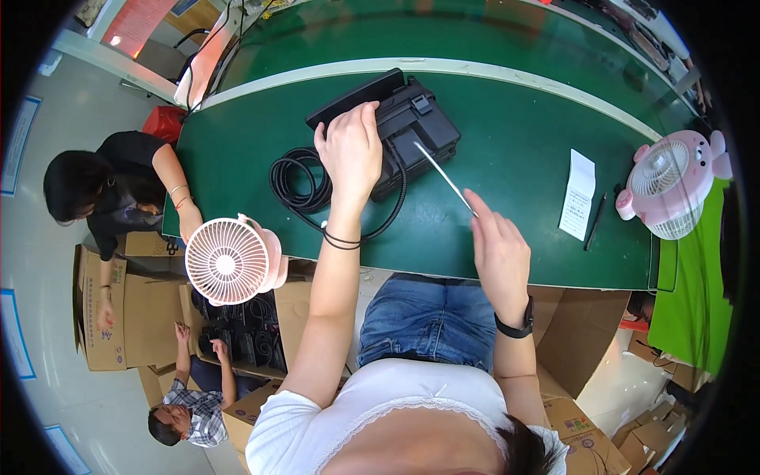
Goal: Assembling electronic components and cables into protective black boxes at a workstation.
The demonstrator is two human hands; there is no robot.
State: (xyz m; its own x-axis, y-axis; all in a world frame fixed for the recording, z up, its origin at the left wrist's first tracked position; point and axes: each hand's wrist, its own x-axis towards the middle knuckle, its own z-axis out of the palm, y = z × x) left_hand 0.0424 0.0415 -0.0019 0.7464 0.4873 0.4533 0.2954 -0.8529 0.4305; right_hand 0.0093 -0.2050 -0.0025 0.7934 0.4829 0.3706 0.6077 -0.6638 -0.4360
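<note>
A boxy black device [431, 119] with a latch on its side lies on the green table, and a flat black panel [348, 99] juts from its far left. My left hand [351, 146] is closed on the device beside that panel, its fingertips partly hidden. Between the bent fingers of my right hand [501, 252] is a thin, pale metal rod-like tool [443, 176]. The tool's far tip is at the device's near face; its exact kind cannot be made out. A ribbed black cable [297, 180] lies coiled left of my left wrist and loops under my forearm.
A pink fan [229, 261] stands at the table's left edge near a co-worker [103, 182]. To the right are a paper slip [578, 194], a black pen [595, 223] and another pink fan [669, 178]. Cardboard boxes [146, 317] and a second person [190, 412] are lower left.
</note>
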